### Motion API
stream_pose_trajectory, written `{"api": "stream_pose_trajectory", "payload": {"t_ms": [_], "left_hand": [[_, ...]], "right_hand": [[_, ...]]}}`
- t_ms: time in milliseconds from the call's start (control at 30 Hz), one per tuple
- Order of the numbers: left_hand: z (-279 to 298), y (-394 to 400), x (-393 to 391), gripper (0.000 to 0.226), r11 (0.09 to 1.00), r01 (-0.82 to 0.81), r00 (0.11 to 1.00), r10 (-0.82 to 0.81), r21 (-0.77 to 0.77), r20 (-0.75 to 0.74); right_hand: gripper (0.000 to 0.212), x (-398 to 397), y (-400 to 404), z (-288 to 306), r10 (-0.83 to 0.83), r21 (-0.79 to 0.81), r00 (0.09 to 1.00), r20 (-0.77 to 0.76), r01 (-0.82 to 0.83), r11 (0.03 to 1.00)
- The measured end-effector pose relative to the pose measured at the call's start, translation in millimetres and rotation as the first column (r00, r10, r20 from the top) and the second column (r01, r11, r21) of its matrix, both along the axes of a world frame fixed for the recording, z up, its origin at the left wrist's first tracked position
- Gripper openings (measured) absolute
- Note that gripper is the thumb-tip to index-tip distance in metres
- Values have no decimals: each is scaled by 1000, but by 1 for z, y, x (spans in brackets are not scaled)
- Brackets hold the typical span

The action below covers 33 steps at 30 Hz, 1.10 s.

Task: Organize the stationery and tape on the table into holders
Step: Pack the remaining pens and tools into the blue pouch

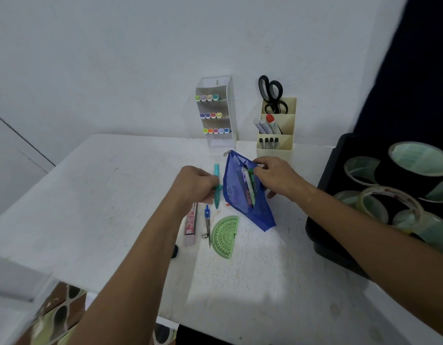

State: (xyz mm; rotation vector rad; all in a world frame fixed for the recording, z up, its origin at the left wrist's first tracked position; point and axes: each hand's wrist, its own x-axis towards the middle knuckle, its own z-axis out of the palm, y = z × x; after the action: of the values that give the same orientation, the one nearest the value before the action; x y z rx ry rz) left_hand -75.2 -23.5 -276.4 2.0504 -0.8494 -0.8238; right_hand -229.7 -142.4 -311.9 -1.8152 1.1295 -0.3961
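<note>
White table (91,220) and wall. Nearest lie a protractor (225,235), compass (207,225) and pink lead box (191,224): all light and rigid. The left hand (194,186) grips a teal pen (217,185) mid-barrel; it looks smooth and likely slippery. The right hand (275,176) pinches the floppy blue mesh pouch (243,192) at its mouth, best kept spread there. Tape rolls (379,195) sit in a black tray at right; marker rack (216,113) and beige holder (276,135) stand farthest.

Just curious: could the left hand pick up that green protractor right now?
Probably not at once: the left hand already grips a teal pen. The green protractor lies uncovered on the table just below it, so the path looks free.
</note>
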Motion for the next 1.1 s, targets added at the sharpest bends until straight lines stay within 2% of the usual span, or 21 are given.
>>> {"api": "stream_pose_trajectory", "payload": {"t_ms": [167,367,500,600,667,800,867,933,1100], "left_hand": [[-2,-23,-34,10,999,46,993,-45,12,-111],[-4,-31,-38,11,994,-8,984,-12,-113,-176],[-5,-21,-21,11,992,-40,990,23,-117,-140],[-9,-15,-8,13,992,-79,996,74,-99,-52],[-14,-9,0,15,996,-71,997,72,-54,6],[-28,2,14,14,991,-39,993,23,130,120],[-38,6,20,17,967,-26,972,-35,253,233],[-45,11,20,17,931,3,954,-112,364,278],[-57,19,13,23,907,27,932,-174,420,318]], "right_hand": [[43,-2,1,1,-1,-14,1000,2,1,1000],[39,-4,0,2,-4,-35,1000,-6,3,999],[31,-6,-2,2,-78,-60,995,-61,74,995],[31,-7,-4,2,-110,-58,990,-84,106,993],[30,-7,-4,1,-106,-60,991,-84,101,993],[31,-6,-2,2,-101,-70,990,-97,95,993],[31,-7,-2,3,-101,-63,991,-89,95,993],[32,-7,0,4,-96,-51,993,-74,92,994],[31,-7,3,7,-80,-33,996,-47,79,996]]}}
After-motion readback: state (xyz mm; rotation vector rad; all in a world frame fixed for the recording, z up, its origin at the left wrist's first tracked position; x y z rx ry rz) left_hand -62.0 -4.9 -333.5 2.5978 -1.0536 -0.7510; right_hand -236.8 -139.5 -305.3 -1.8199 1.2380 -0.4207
